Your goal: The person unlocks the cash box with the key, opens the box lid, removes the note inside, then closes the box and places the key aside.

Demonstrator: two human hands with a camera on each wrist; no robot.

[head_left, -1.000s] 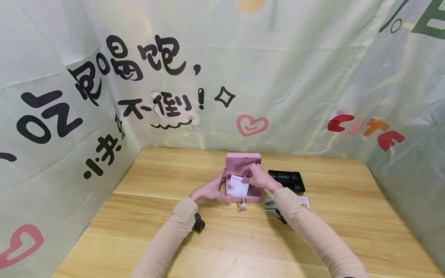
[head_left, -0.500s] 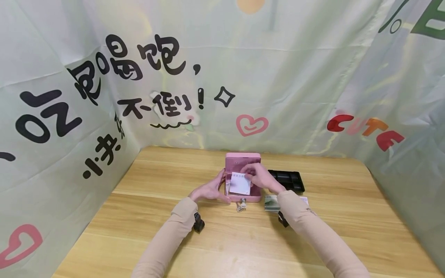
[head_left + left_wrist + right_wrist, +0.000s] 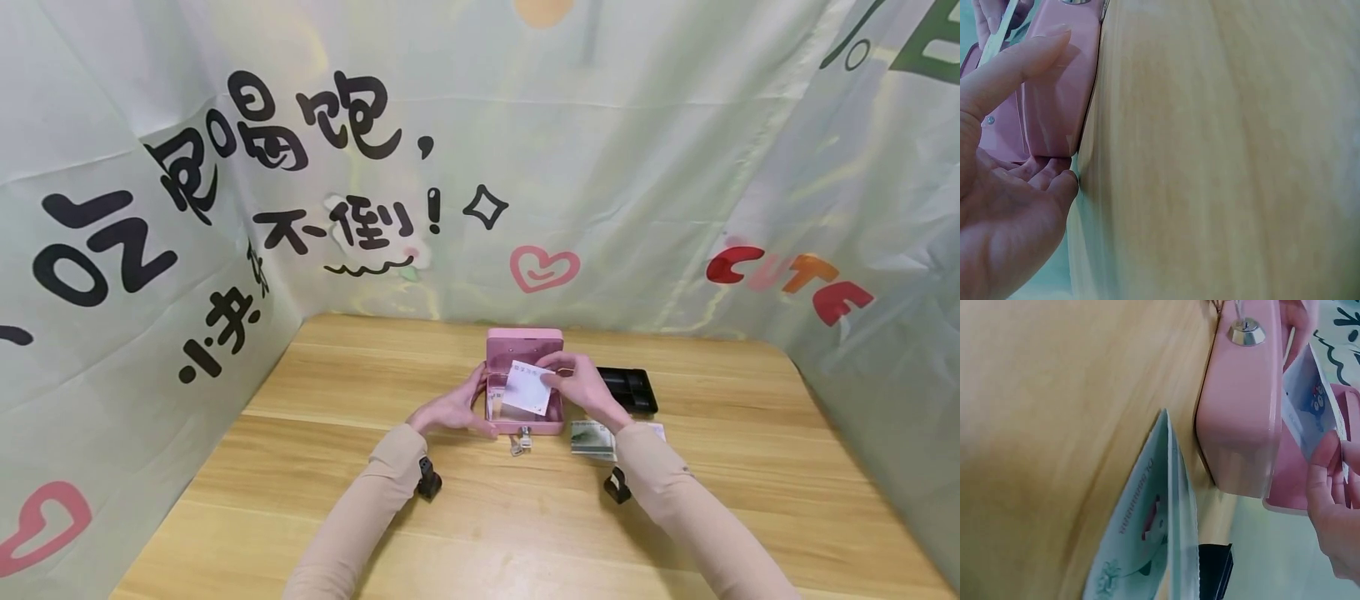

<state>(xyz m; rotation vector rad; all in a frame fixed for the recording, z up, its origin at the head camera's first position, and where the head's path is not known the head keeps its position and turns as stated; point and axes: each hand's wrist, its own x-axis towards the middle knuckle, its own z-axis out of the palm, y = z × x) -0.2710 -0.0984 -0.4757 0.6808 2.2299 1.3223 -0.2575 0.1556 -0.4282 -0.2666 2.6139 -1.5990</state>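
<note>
A small pink cash box stands on the table with its lid raised. My left hand grips its left end, thumb along the front face and fingers against the side, as the left wrist view shows. Above the open box, my right hand pinches a white printed paper slip by its upper right edge. Blue cartoon print shows on the slip in the right wrist view. More paper lies inside the box, partly hidden by the slip. Keys hang from the front lock.
A black compartment tray lies right of the box, partly behind my right hand. Folded printed notes lie in front of the tray, partly under my right forearm. Printed fabric walls off the back and sides of the wooden table.
My right hand has moved up and to the right, lifting the white slip from inside the box and tilting it. My left hand keeps its place on the box.
</note>
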